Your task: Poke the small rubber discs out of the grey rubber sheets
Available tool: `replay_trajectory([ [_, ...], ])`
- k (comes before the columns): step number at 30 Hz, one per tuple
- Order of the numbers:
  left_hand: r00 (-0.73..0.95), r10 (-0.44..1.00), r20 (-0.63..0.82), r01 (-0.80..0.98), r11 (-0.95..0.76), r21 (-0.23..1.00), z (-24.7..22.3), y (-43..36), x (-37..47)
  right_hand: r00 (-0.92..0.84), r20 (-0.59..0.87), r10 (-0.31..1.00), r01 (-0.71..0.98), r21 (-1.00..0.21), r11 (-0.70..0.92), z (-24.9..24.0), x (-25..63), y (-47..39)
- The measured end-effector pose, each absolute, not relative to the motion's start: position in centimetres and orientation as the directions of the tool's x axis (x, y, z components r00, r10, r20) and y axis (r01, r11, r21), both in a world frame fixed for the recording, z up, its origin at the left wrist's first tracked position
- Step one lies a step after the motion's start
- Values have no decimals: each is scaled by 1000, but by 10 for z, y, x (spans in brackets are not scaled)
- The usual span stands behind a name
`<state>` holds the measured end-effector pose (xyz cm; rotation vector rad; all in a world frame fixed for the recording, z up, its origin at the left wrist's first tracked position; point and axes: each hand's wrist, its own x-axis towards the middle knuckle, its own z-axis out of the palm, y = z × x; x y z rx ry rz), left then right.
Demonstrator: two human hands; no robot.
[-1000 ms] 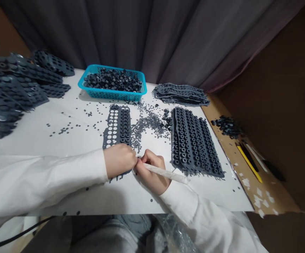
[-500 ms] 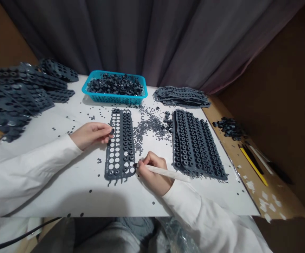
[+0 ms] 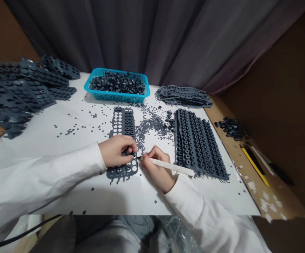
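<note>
Left hand: my left hand [image 3: 117, 150] lies palm down across the rubber strip [image 3: 123, 140], fingers curled, pinching a ring on it.
Right hand: my right hand [image 3: 156, 168] clenches the white stick [image 3: 172, 167], tip at the strip's edge.
Strip: flat on the tabletop [image 3: 63, 154].

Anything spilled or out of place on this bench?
Yes. Small dark discs lie scattered loose over the white sheet, thickest between the strip under the left hand and the full mat. A loose heap of rings sits off the sheet, on bare wood.
</note>
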<state>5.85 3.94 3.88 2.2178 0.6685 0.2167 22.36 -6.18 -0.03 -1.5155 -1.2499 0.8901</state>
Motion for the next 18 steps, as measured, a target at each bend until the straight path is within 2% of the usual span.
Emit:
replay_trajectory([
  [2,919,394,0,332,-774,539,40,39,64,205,31,978,285,-958,-29,-2,224,-62],
  [5,947,317,-60,319,-889,329,42,37,71,202,35,979,294,-955,-26,-3,225,-62],
  [12,953,259,-155,274,-959,79,44,31,80,202,36,979,323,-946,-32,0,223,-61],
  [14,969,205,-135,210,-977,28,41,29,81,205,40,978,343,-939,-34,2,222,-61],
  [16,982,168,-89,173,-984,42,36,30,80,203,40,978,358,-933,-36,3,222,-61],
  [18,981,191,-31,193,-959,209,32,37,75,198,43,979,368,-929,-34,4,222,-62],
])
